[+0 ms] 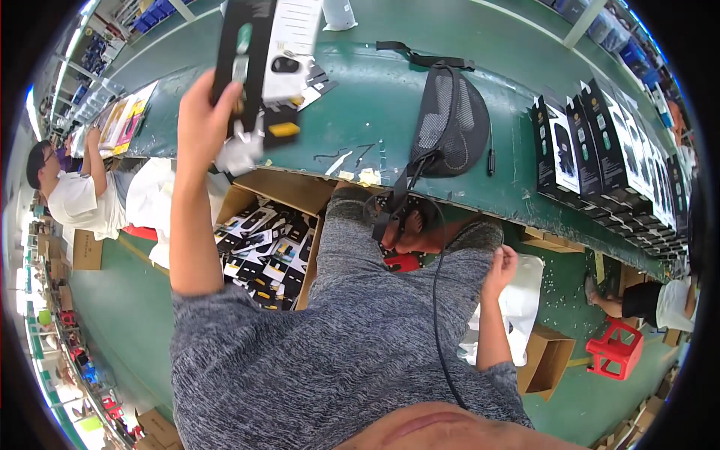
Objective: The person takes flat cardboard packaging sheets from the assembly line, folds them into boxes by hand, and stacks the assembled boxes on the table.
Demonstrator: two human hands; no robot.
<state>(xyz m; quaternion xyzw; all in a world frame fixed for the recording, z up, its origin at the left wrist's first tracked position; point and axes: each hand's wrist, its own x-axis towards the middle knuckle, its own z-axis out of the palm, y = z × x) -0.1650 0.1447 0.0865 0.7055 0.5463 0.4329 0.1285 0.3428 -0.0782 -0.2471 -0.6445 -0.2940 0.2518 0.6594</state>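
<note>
My left hand point(201, 120) is raised over the green workbench point(360, 97), its thumb and fingers closed round a flat black-and-white product box point(251, 60). The box stands tilted up, with a dark rounded device pictured on its white side. Motion blurs its lower end, where a yellow patch shows, and a crumpled clear plastic bag point(241, 150) lies just below. My right hand point(501, 268) rests low beside my right thigh, away from the bench. Its fingers are loosely curled, and nothing shows in them.
A black mesh pouch with straps point(450, 120) lies on the bench. Rows of similar boxes point(600, 142) stand at the right. A carton full of boxes point(270, 247) sits under the bench. A co-worker point(82, 187) works at the left; a red stool point(615, 349) stands right.
</note>
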